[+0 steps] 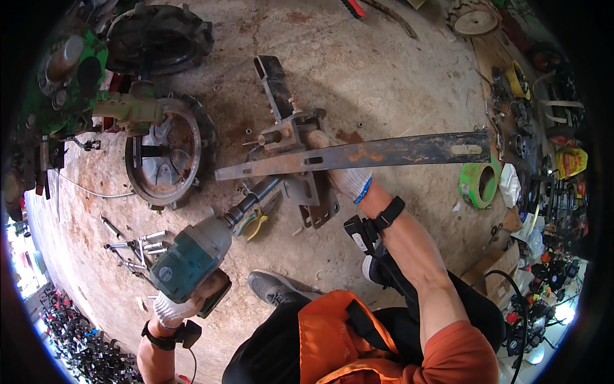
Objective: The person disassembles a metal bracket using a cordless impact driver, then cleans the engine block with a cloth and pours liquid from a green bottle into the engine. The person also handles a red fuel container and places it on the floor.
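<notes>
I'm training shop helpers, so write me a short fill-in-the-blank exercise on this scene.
1. The left hand, in a white ____, holds the teal power tool.
2. Of the right hand and the long flat bar, the nearer to the camera is the ____.
3. The ring-shaped object below the bar's right end is coloured ____.

Missing words: glove; bar; green.

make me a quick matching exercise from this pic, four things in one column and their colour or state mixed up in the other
1. power tool
2. pliers
3. ring-shaped object
4. metal bar

A. bright green
B. long and slotted, with rusty patches
C. held in the left hand
D. yellow showing on the handles

Pairs: 1-C, 2-D, 3-A, 4-B
</notes>
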{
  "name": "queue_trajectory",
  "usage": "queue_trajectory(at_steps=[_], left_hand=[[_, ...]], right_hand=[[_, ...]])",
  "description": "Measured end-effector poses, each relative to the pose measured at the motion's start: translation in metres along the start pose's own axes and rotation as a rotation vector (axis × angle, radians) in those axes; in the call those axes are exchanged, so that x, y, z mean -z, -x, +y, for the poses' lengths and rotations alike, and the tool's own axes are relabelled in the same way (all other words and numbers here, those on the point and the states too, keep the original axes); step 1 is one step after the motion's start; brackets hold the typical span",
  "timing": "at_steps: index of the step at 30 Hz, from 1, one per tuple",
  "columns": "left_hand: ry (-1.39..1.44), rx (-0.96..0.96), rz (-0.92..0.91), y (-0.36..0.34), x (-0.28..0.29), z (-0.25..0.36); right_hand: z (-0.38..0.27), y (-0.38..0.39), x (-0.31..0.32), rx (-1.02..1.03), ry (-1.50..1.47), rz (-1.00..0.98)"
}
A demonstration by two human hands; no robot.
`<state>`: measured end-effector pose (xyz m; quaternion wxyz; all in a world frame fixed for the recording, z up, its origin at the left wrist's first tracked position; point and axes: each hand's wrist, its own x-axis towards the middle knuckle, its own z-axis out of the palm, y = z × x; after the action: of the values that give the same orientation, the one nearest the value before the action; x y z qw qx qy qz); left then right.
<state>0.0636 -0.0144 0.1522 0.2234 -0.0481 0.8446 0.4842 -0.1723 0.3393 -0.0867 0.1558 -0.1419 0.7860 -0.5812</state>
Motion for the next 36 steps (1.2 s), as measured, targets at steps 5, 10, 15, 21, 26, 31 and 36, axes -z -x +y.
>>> queue_trajectory(at_steps=[5, 10, 15, 21, 26, 31, 36], left_hand=[[-0.036, 0.157, -0.076, 0.006, 0.010, -0.004], [-0.233, -0.180, 0.020, -0.003, 0.002, 0.019], [0.241, 0.357, 0.076, -0.004, -0.010, 0.041], [0.740, 0.527, 0.046, -0.009, -0.019, 0.044], [0.726, 0.536, 0.078, -0.006, -0.022, 0.050], [0.785, 0.480, 0.100, 0.002, -0.019, 0.049], [0.623, 0.462, 0.099, 0.014, -0.013, 0.035]], right_hand=[[-0.010, 0.005, 0.002, -0.051, -0.005, -0.048], [-0.002, 0.000, 0.000, -0.064, -0.102, -0.108], [0.001, 0.003, 0.008, 0.008, -0.015, -0.185], [-0.016, 0.014, 0.017, 0.219, 0.351, -0.122], [-0.013, 0.009, 0.002, 0.280, 0.127, 0.041], [-0.010, 0.006, -0.007, 0.042, -0.424, 0.051], [-0.014, 0.001, -0.004, -0.061, -0.384, 0.029]])
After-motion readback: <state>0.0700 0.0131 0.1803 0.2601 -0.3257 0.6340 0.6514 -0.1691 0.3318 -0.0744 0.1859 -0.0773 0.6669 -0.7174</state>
